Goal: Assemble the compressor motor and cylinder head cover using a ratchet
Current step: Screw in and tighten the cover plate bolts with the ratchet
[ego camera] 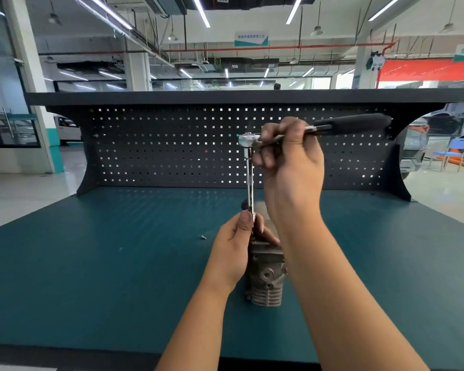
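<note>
Here, right hand (287, 156) grips the ratchet (246, 141); sign (251, 38) lettering unreadable.

Teal worktop (118, 263); black pegboard (172, 156), grid of square holes; chrome ratchet (248, 140), black handle (359, 123); dull grey compressor (265, 277), ribbed fins.

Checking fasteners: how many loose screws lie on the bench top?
1: a small screw on the bench top, left of the left hand. Others may hide behind the compressor.
</note>
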`<state>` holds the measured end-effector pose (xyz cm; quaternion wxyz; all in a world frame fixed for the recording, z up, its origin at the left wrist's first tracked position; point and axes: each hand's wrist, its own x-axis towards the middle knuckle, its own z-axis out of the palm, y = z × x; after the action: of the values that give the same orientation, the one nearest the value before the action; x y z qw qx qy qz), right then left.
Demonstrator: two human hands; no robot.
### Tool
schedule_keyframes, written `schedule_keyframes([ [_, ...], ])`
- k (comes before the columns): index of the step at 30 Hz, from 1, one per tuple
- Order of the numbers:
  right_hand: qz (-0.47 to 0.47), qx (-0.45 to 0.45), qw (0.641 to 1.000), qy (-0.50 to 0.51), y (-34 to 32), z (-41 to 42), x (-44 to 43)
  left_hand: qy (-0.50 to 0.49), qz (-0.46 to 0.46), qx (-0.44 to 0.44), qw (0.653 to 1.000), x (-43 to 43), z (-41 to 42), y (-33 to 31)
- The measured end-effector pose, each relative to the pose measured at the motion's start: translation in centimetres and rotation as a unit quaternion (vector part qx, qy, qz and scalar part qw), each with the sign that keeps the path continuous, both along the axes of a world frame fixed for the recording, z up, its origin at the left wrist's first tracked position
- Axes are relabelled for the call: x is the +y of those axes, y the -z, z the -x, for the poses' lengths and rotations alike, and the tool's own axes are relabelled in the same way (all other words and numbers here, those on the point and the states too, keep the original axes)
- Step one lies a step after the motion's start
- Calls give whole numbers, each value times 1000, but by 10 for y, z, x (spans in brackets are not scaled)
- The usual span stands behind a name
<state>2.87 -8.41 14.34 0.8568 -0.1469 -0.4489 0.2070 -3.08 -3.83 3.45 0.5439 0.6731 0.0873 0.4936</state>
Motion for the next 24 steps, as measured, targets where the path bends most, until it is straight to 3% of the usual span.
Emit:
schedule_keyframes([
  [1, 14, 67, 995, -78, -2, -4, 0, 8, 5, -2, 1000, 0, 0, 0],
  [3, 35, 101, 990, -96, -2, -8, 1, 11, 15, 1, 1000, 2, 0, 3],
  [6, 0, -62, 992, 110, 6, -2, 0, -17, 14, 5, 1000, 3, -1, 5],
  [8, -20, -216, 930, 295, 14, 5, 2, -56, 3, -2, 998, 5, -3, 6],
  [10, -35, -256, 886, 386, 19, 12, 6, -82, 10, 8, 997, 8, -5, 8],
  [11, -38, -238, 889, 390, 20, 14, 7, -86, 15, 12, 996, 9, -6, 8],
  [12, -31, -197, 914, 353, 18, 15, 6, -86, 13, 9, 996, 8, -6, 8],
  [14, -15, -58, 986, 159, 9, 13, 1, -72, -2, -6, 997, 3, -4, 4],
  [16, 8, 62, 997, -34, 0, 4, 1, -34, -5, -20, 999, -1, -2, 2],
  [18, 21, 49, 997, -50, 1, -2, 1, -4, 6, -28, 1000, -2, -1, 3],
  [20, -1, -64, 995, 81, 7, 0, 1, 1, 10, -31, 999, -1, -1, 3],
  [22, -25, -181, 956, 230, 13, 2, 2, -18, -6, -19, 1000, -1, -2, 3],
  [24, -30, -226, 921, 315, 14, 6, 4, -53, -19, -6, 998, 1, -3, 1],
])
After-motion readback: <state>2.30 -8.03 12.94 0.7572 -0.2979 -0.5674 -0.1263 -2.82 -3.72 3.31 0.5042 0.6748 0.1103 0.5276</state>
